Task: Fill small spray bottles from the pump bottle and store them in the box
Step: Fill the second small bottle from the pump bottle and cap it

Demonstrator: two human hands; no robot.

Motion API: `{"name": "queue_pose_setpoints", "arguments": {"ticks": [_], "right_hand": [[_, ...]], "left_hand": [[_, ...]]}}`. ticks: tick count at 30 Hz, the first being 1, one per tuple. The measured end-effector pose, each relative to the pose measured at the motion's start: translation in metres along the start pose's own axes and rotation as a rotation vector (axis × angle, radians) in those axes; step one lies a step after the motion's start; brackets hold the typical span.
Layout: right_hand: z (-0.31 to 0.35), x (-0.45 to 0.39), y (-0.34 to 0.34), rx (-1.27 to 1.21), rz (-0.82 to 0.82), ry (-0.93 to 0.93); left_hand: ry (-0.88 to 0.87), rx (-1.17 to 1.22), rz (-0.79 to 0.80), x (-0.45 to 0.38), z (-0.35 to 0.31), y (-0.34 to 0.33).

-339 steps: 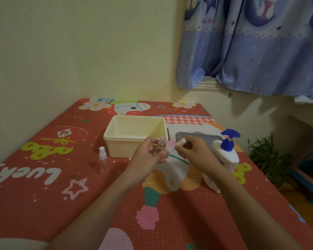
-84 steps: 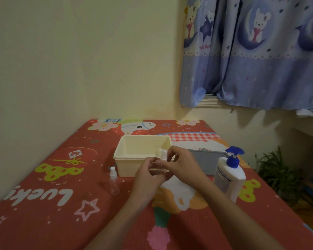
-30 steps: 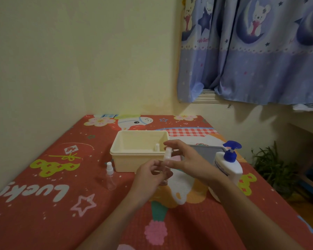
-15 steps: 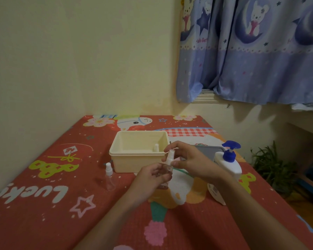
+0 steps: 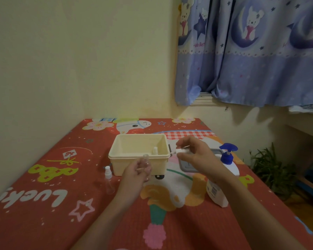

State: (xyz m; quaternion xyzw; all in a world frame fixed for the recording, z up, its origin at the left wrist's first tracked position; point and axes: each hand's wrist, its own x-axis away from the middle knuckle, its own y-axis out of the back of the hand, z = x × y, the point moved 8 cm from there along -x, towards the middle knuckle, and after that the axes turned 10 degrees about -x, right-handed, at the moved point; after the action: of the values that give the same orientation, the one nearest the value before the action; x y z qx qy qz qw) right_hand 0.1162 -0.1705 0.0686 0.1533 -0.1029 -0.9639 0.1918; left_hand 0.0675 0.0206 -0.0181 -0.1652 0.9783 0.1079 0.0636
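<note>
The left hand [image 5: 136, 175] was curled round a small clear spray bottle [image 5: 146, 163], holding it upright with its open neck showing above the fingers. The right hand [image 5: 195, 156] was raised a little higher and off to the right, pinching the bottle's white spray cap [image 5: 181, 150] between thumb and fingertips — the cap lay sideways, with its thin dip tube pointing left toward the other hand, clear of the bottle.

Just beyond the left hand stood the cream box [image 5: 123, 159], open-topped, and inside it near the right wall the white top of another small spray bottle [image 5: 155, 151] showed above the rim. To the left of the left hand, and a little nearer the person than the box, a second clear spray bottle [image 5: 109, 181] stood capped on the desk [image 5: 43, 204], close to the box's front left corner.

Under and to the right of the right forearm leaned the white pump bottle [image 5: 224, 179] with its blue pump head, partly hidden by the wrist. Behind the right hand lay a grey lid [image 5: 189, 166], flat on the desk between the box and the pump bottle. The desk wore a red cartoon-printed cover; a blue bear-patterned curtain [image 5: 251, 51] hung above the right hand.
</note>
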Motion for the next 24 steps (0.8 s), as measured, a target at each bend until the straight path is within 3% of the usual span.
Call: {"name": "queue_pose_setpoints", "arguments": {"ticks": [5, 11, 19, 24], "right_hand": [[-0.031, 0.008, -0.010, 0.076, 0.050, -0.035], [-0.094, 0.035, -0.018, 0.212, 0.080, -0.192], [-0.127, 0.049, -0.026, 0.363, 0.092, -0.177], [-0.112, 0.049, -0.021, 0.356, 0.049, -0.102]], "left_hand": [[-0.065, 0.019, -0.115, 0.001, -0.013, 0.012], [-0.079, 0.036, -0.093, 0.003, -0.017, 0.003], [-0.077, 0.038, -0.026, 0.005, -0.020, -0.027], [-0.084, 0.043, 0.012, 0.004, -0.020, -0.039]]}}
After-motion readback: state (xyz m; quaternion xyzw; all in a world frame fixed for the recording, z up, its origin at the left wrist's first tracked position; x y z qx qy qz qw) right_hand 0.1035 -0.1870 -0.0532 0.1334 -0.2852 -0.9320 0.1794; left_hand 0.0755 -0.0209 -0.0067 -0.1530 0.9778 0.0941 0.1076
